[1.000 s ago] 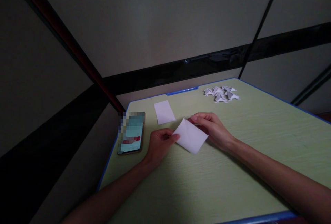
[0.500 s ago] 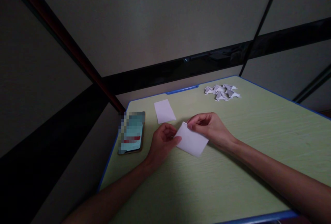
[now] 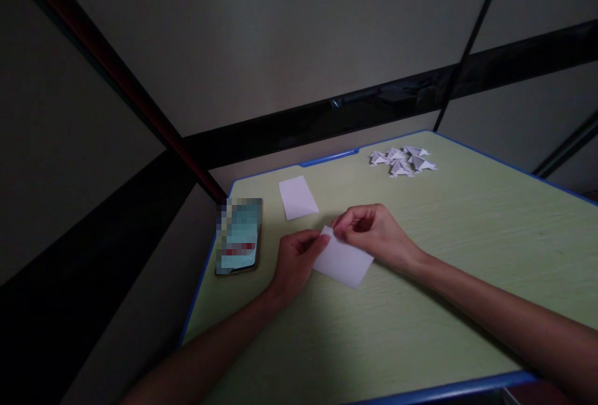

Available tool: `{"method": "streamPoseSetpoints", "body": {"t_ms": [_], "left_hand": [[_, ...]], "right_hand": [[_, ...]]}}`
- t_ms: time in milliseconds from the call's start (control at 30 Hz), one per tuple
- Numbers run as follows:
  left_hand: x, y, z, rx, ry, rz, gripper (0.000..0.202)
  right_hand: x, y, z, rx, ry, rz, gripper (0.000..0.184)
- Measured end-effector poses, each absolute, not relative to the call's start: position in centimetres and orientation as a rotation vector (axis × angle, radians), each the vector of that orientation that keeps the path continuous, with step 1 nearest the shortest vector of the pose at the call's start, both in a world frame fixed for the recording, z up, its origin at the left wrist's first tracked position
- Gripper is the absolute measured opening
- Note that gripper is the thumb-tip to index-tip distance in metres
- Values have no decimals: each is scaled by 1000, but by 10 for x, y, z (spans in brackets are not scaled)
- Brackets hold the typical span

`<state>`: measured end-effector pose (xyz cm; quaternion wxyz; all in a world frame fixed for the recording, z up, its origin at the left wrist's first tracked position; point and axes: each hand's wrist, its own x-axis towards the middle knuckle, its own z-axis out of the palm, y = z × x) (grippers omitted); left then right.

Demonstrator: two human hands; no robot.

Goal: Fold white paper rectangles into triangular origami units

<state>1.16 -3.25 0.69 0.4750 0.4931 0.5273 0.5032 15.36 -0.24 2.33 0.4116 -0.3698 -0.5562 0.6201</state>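
Observation:
A white sheet of paper (image 3: 346, 262) is held between both hands, tilted over the table. My left hand (image 3: 299, 258) pinches its upper left edge, with the thumb lying on the near face close to the top corner. My right hand (image 3: 369, 230) is closed on the upper edge beside that corner, thumb and forefinger together. The fingertips behind the paper are hidden. Just beyond my left hand lies a second white sheet (image 3: 298, 198), flat on the table.
The pale green table (image 3: 467, 268) has a blue rim. A phone (image 3: 240, 237) with a lit, partly blurred screen lies at the left edge. Several folded white paper figures (image 3: 402, 162) sit grouped at the far right. A cabinet wall (image 3: 303, 50) stands behind the table.
My left thumb has slid up the paper's edge to the top corner, closer to my right hand. My right hand has shifted slightly left. The view has tilted a little.

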Motion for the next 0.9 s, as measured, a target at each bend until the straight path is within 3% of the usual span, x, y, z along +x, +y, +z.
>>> {"method": "streamPoseSetpoints", "body": {"t_ms": [633, 900], "left_hand": [[10, -33, 4, 1364, 1358, 1218, 23], [3, -30, 3, 1351, 1502, 1482, 19]], "right_hand": [[152, -2, 23, -914, -1449, 1541, 2], [151, 1, 18, -942, -1460, 1438, 12]]}}
